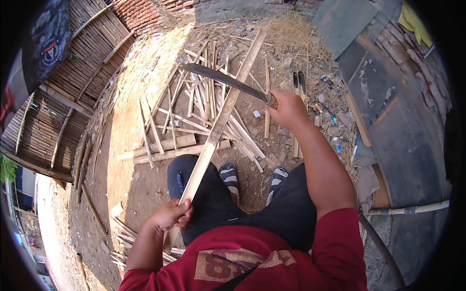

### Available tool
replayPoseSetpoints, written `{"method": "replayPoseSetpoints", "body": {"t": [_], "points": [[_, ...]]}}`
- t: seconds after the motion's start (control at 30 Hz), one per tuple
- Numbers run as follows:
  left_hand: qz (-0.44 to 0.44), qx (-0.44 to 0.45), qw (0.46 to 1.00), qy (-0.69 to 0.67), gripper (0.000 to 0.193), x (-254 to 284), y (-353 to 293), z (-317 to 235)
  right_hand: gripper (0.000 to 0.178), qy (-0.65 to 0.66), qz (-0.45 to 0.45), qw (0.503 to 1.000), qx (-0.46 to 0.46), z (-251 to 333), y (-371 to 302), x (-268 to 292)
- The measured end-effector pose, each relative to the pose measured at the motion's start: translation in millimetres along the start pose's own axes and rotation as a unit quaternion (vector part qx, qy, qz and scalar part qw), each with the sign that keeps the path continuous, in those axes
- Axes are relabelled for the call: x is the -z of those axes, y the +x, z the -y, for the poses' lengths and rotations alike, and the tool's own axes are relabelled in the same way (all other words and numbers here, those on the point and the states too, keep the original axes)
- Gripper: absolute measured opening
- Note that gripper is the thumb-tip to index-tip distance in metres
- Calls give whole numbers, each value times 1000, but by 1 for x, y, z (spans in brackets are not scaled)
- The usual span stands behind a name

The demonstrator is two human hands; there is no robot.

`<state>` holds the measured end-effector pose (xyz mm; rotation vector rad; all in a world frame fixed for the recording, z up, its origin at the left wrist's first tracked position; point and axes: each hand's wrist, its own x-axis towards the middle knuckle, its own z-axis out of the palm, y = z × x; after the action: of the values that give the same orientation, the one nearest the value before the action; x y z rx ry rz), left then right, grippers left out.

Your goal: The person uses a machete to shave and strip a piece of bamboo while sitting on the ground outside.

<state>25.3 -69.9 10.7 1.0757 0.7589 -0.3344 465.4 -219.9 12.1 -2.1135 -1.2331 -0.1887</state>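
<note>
My left hand (171, 215) is wrapped round the near end of a long split bamboo strip (208, 151), which slants up and away to the right across my left knee. In my right hand (286, 109) is the handle of a machete (223, 79). Its dark, curved blade points left and crosses over the upper part of the strip; whether it touches the strip I cannot tell. The strip's inner face is pale near me and darker farther off. On the ground beyond my knees lies a loose pile of thin bamboo strips (208, 92).
Two thicker bamboo poles (167, 151) lie left of my feet. More split pieces (127, 237) are by my left elbow. Bamboo slat panels (58, 121) stand at left, dark boards (412, 160) at right. Dry straw (291, 36) and a brick wall (145, 14) are at the back.
</note>
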Motion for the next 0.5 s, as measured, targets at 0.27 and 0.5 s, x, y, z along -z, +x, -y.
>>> {"method": "replayPoseSetpoints", "body": {"t": [0.27, 0.5], "points": [[-30, -20, 998, 57, 49, -4, 0, -11, 30, 321, 66, 943, 52, 24, -9, -7], [25, -36, 994, 96, 50, 1, -4, -9, 26, 584, 129, 794, -106, 39, -10, 18]]}}
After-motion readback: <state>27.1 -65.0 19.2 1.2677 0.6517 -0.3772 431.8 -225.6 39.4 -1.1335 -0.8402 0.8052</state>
